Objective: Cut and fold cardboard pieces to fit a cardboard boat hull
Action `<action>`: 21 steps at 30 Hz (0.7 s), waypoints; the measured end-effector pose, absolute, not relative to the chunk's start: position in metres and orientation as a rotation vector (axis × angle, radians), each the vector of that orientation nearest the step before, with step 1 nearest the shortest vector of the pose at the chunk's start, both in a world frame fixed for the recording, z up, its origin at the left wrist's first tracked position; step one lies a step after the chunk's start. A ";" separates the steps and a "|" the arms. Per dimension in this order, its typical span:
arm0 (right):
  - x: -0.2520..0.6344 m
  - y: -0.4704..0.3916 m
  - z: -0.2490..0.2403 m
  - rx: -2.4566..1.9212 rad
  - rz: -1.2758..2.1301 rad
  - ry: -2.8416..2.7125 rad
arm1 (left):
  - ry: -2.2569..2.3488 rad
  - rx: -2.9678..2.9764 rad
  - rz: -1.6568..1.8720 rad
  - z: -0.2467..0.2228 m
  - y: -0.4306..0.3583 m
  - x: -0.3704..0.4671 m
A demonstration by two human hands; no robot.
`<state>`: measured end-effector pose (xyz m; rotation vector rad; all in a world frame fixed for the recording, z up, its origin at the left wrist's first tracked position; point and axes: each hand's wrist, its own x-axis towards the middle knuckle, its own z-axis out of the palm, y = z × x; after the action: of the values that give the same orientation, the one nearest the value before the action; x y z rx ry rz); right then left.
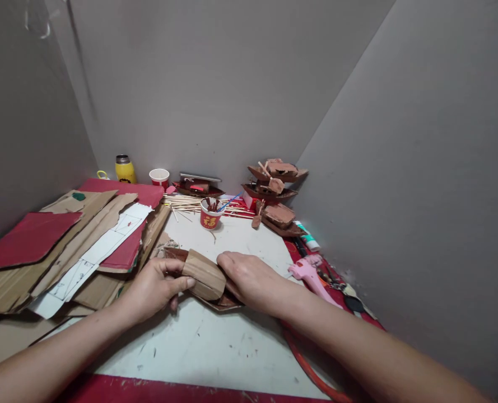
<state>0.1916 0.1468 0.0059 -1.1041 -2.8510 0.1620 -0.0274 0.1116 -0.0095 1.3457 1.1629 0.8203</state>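
A small brown model boat (pixel 221 305) rests on the white board (pixel 198 347), a curved piece of tan cardboard (pixel 204 275) arched over its middle like a canopy. My left hand (pixel 162 285) grips the left end of the boat and canopy, thumb pressed on the cardboard's edge. At the other end, my right hand (pixel 246 280) is closed against the canopy's right side and the hull. Its fingertips are hidden behind the hand, so their exact hold does not show.
Cardboard sheets (pixel 101 240) are piled at left, topped by a marked paper template (pixel 93 263). Behind stand a red paint cup (pixel 212 215), wooden sticks (pixel 185 202) and several finished boats (pixel 278 215). A pink glue gun (pixel 311 274) lies at right. Grey walls (pixel 420 184) enclose the table.
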 end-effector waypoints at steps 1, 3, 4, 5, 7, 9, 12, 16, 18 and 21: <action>0.192 0.147 0.007 -1.103 0.172 -2.859 | 1.168 1.369 0.837 -0.009 0.112 -0.027; 0.192 0.149 0.009 -1.100 0.189 -2.877 | 1.149 1.432 0.882 -0.009 0.114 -0.028; 0.192 0.150 0.009 -1.101 0.196 -2.885 | 1.133 1.468 0.911 -0.009 0.115 -0.028; 0.192 0.151 0.010 -1.103 0.202 -2.891 | 1.115 1.505 0.943 -0.010 0.116 -0.028; 0.192 0.153 0.010 -1.110 0.206 -2.904 | 1.091 1.567 0.994 -0.013 0.119 -0.029; 0.191 0.155 0.010 -1.120 0.194 -2.914 | 1.121 1.555 0.993 -0.016 0.120 -0.029; 0.191 0.156 0.008 -1.139 0.170 -2.918 | 1.159 1.451 0.941 -0.022 0.120 -0.029; 0.191 0.159 0.004 -1.148 0.178 -2.881 | 1.141 1.416 0.927 -0.028 0.121 -0.027; 0.190 0.162 0.002 -1.161 0.199 -2.862 | 1.133 1.418 0.933 -0.031 0.123 -0.028; 0.189 0.166 0.002 -1.172 0.222 -2.856 | 1.126 1.397 0.929 -0.032 0.121 -0.027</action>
<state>0.1894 0.1655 0.0022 -1.1716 -2.8563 0.2222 -0.0273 0.1212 -0.0319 1.3969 1.1263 0.9292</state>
